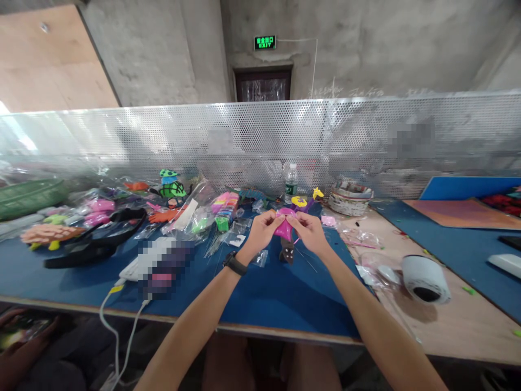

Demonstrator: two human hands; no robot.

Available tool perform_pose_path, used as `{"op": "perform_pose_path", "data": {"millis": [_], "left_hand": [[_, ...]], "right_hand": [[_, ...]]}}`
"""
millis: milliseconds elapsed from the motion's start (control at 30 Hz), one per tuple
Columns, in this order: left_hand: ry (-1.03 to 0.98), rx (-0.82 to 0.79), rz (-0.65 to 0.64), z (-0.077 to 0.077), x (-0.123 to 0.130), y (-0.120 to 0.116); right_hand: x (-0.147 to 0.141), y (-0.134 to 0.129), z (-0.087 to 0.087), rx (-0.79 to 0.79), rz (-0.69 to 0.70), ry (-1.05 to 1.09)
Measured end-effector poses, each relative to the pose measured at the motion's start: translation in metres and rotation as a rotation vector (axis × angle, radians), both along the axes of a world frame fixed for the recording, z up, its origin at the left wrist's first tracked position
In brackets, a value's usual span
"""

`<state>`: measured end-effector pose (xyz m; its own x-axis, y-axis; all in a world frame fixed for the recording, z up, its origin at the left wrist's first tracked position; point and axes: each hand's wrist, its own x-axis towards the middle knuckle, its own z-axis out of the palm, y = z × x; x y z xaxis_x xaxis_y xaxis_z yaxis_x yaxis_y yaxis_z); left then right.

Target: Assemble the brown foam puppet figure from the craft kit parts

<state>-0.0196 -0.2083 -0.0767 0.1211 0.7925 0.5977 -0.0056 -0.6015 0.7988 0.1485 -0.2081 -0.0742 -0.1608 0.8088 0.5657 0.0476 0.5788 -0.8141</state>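
A shiny magenta piece, soft-looking, is held up between both hands over the blue tabletop. My left hand pinches its left side, and my right hand pinches its right side, with the thumbs close together. Just below it is a small dark grey figure with light spots; whether it touches the piece is unclear. Behind my right hand are a yellow giraffe-like figure and a yellow and purple figure. Thin wires lie on the table nearby.
Bagged colourful clay, a black strap, a white power bank with cables and an orange spiky figure are left. A bottle and basket stand behind; a white cup-like object lies right. Another person's hand shows lower left.
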Motion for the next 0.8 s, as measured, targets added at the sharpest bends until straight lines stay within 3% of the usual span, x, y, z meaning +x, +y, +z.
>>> {"op": "perform_pose_path", "data": {"millis": [133,367,533,800], "left_hand": [[0.023,0.009,0.017,-0.0005,0.0004,0.0005],[-0.157,-0.144,-0.1,0.0,0.005,0.0005],[-0.192,-0.178,-0.019,0.0017,0.0057,0.0],[-0.091,-0.1,0.044,0.0009,0.0037,0.0015]], "right_hand": [[-0.0023,0.0002,0.0005,-0.001,0.008,0.018],[-0.003,0.0019,0.0011,-0.006,0.011,0.034],[-0.0014,0.0042,-0.0018,-0.026,-0.004,0.03],[-0.0034,0.0008,-0.0013,-0.014,-0.034,0.007]]}}
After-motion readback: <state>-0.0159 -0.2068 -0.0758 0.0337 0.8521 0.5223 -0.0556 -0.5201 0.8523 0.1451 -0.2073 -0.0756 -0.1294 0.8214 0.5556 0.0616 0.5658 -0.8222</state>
